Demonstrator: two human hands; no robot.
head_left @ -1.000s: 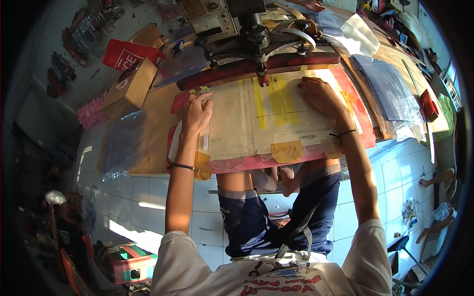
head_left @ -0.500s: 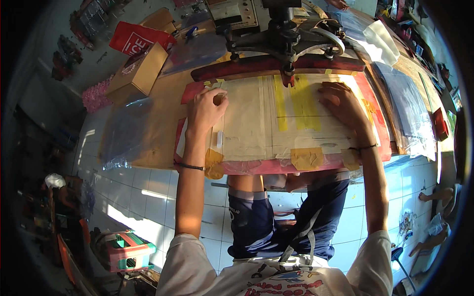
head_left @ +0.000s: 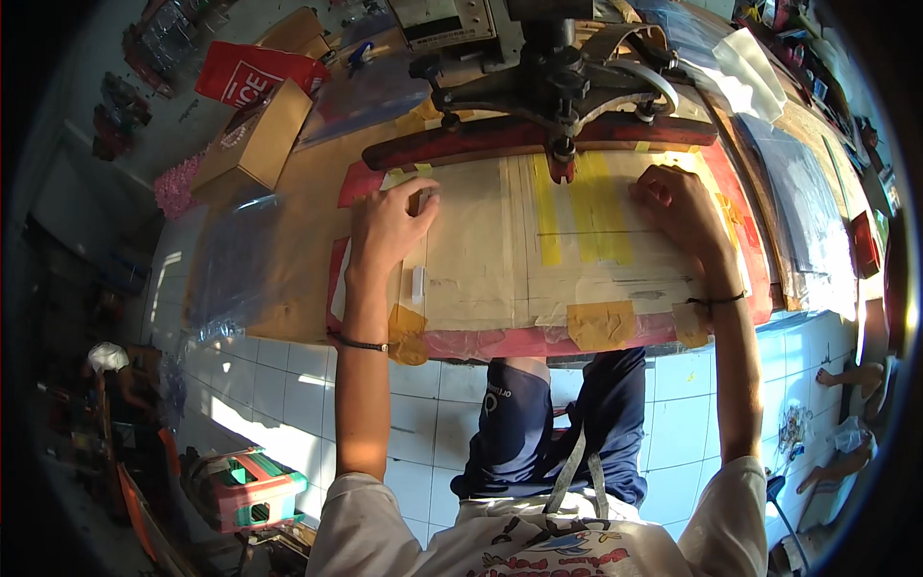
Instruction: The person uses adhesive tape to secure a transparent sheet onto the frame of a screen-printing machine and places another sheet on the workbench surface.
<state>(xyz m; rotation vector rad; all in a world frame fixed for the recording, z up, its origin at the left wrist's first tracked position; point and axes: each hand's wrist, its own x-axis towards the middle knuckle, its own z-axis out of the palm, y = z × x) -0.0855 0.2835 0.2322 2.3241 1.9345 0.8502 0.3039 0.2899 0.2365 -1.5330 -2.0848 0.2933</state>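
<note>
Both my hands rest over a tan work board (head_left: pixel 471 260) patched with yellow and brown tape and edged in red. My left hand (head_left: pixel 389 221) is at the board's left side, thumb and fingers curled toward each other. At the right side, beyond the yellow strips (head_left: pixel 601 207), my right hand (head_left: pixel 681 207) has its fingers bent inward. Anything pinched in either hand is too thin or hidden to make out. Just past the hands, a long dark red press bar (head_left: pixel 442 144) hangs under a black metal machine head (head_left: pixel 562 87). A small white piece (head_left: pixel 418 284) lies near my left wrist.
Clear plastic sheets (head_left: pixel 231 260) lie on the table's left, more bluish sheets (head_left: pixel 793 202) on its right. An open cardboard box (head_left: pixel 255 144) and a red bag (head_left: pixel 260 75) stand at the far left. A red and green stool (head_left: pixel 255 495) is on the tiled floor.
My view has shifted slightly. Both hands stay over the board's two sides, their fingers slightly changed in shape. My legs below the table edge have moved.
</note>
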